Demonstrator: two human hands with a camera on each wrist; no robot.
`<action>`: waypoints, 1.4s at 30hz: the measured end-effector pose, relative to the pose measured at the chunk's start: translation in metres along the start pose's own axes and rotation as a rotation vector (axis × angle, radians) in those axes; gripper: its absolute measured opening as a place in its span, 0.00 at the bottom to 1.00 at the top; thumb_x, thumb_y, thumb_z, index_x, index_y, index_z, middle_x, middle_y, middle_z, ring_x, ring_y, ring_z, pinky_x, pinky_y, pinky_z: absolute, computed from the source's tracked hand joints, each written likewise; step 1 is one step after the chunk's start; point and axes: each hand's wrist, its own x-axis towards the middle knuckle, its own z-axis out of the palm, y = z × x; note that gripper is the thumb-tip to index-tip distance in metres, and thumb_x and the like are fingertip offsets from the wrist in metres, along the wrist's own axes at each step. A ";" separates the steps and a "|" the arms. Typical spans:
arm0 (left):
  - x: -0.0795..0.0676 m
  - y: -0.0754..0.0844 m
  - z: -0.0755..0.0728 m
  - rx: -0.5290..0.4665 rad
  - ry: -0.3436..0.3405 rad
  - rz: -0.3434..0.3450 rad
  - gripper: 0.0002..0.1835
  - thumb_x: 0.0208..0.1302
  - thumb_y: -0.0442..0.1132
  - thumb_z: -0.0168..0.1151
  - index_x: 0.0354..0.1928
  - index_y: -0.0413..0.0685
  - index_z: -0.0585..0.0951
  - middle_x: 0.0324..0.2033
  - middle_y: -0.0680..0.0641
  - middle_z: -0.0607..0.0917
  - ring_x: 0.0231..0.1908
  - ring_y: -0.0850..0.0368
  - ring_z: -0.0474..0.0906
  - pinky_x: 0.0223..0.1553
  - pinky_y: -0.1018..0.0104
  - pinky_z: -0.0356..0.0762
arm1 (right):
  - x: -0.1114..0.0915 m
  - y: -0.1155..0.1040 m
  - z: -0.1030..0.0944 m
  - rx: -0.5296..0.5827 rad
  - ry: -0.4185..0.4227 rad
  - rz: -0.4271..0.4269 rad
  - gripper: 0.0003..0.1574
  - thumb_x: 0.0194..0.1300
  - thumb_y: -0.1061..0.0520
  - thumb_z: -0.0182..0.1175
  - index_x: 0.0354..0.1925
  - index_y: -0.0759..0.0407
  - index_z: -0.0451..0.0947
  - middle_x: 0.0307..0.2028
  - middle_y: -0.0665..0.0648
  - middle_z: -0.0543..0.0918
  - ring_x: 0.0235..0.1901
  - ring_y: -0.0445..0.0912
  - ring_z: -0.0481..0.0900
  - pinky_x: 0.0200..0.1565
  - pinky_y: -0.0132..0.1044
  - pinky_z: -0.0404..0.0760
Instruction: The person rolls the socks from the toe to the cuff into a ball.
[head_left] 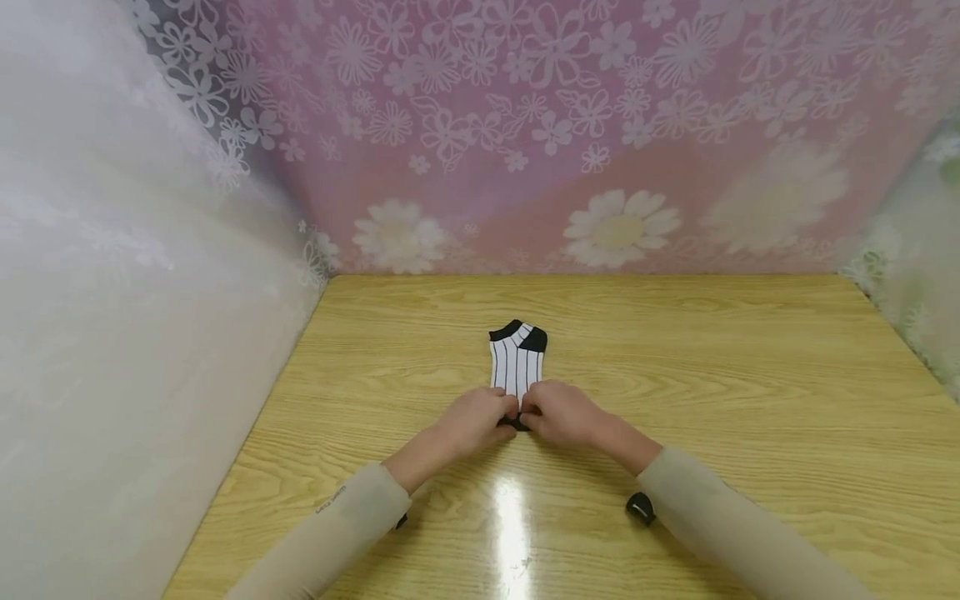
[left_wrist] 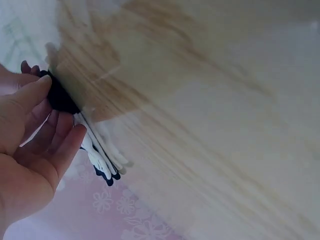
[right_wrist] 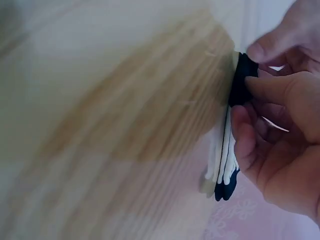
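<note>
A white ankle sock (head_left: 517, 364) with thin dark stripes and black cuff, heel and toe lies flat on the table, its toe toward the person. Both hands meet at that toe. My left hand (head_left: 476, 419) pinches the left side of the black toe (left_wrist: 62, 96), thumb on the near face and fingers beyond it. On the right side, my right hand (head_left: 566, 412) pinches the same end between thumb and fingers. Several white layers with dark ends (right_wrist: 226, 185) show edge-on in the wrist views; whether these are two stacked socks I cannot tell.
The wood-grain table (head_left: 712, 358) is glossy and reflects light near its front. A pink floral sheet (head_left: 480, 167) stands behind it, with pale sheets at both sides. A small black object (head_left: 640, 508) shows beside the right sleeve.
</note>
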 end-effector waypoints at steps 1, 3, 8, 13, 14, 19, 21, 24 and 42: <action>0.000 0.001 0.000 0.018 -0.010 0.003 0.08 0.60 0.41 0.72 0.32 0.51 0.80 0.31 0.54 0.80 0.33 0.60 0.77 0.34 0.70 0.75 | 0.000 0.000 -0.001 0.037 -0.013 0.022 0.11 0.63 0.60 0.65 0.23 0.53 0.82 0.20 0.43 0.77 0.22 0.36 0.70 0.25 0.30 0.70; 0.001 0.001 0.001 0.028 -0.015 0.002 0.08 0.60 0.41 0.72 0.31 0.51 0.80 0.31 0.54 0.79 0.33 0.59 0.76 0.34 0.69 0.75 | 0.000 0.000 -0.001 0.072 -0.028 0.050 0.11 0.63 0.60 0.66 0.24 0.54 0.82 0.19 0.43 0.78 0.21 0.35 0.69 0.25 0.29 0.70; 0.005 -0.003 0.003 -0.026 -0.053 -0.029 0.04 0.64 0.40 0.69 0.33 0.52 0.82 0.34 0.54 0.80 0.37 0.58 0.77 0.37 0.68 0.77 | -0.005 -0.004 0.000 -0.054 0.027 -0.028 0.10 0.61 0.61 0.68 0.26 0.54 0.77 0.22 0.45 0.76 0.24 0.38 0.71 0.28 0.32 0.73; 0.010 -0.008 -0.001 -0.109 -0.110 -0.069 0.02 0.66 0.39 0.67 0.38 0.52 0.86 0.36 0.54 0.80 0.38 0.60 0.77 0.38 0.68 0.78 | -0.012 -0.006 -0.003 -0.236 0.045 -0.146 0.09 0.57 0.61 0.70 0.27 0.55 0.77 0.25 0.48 0.72 0.24 0.40 0.69 0.27 0.33 0.72; 0.012 -0.008 -0.002 -0.124 -0.116 -0.076 0.02 0.66 0.39 0.67 0.38 0.51 0.86 0.36 0.54 0.80 0.38 0.60 0.77 0.38 0.68 0.77 | -0.012 -0.005 -0.003 -0.260 0.043 -0.165 0.09 0.57 0.60 0.71 0.27 0.55 0.78 0.25 0.48 0.71 0.23 0.40 0.69 0.27 0.32 0.72; 0.016 -0.008 -0.002 -0.162 -0.120 -0.098 0.02 0.64 0.38 0.68 0.35 0.49 0.87 0.32 0.54 0.79 0.33 0.62 0.74 0.35 0.69 0.74 | -0.009 0.000 0.002 -0.330 0.074 -0.237 0.09 0.59 0.61 0.69 0.25 0.57 0.78 0.24 0.49 0.69 0.21 0.41 0.69 0.24 0.32 0.72; 0.015 -0.007 -0.002 -0.152 -0.122 -0.092 0.03 0.64 0.39 0.68 0.32 0.49 0.87 0.31 0.54 0.79 0.32 0.62 0.73 0.34 0.69 0.73 | -0.008 0.003 0.004 -0.306 0.079 -0.226 0.11 0.59 0.63 0.67 0.23 0.56 0.77 0.23 0.49 0.70 0.21 0.41 0.69 0.24 0.32 0.71; 0.015 -0.003 -0.002 -0.090 -0.116 -0.071 0.06 0.63 0.40 0.68 0.28 0.52 0.85 0.29 0.54 0.78 0.30 0.61 0.72 0.30 0.69 0.72 | -0.007 0.007 0.004 -0.161 0.053 -0.131 0.11 0.58 0.63 0.65 0.22 0.53 0.78 0.23 0.47 0.72 0.22 0.40 0.68 0.25 0.31 0.70; 0.016 0.005 0.004 0.095 -0.032 -0.130 0.04 0.66 0.35 0.64 0.34 0.50 0.86 0.30 0.49 0.79 0.35 0.55 0.77 0.33 0.65 0.80 | 0.004 0.011 -0.009 0.261 -0.014 0.183 0.09 0.56 0.63 0.66 0.20 0.56 0.83 0.17 0.43 0.78 0.20 0.36 0.71 0.25 0.29 0.71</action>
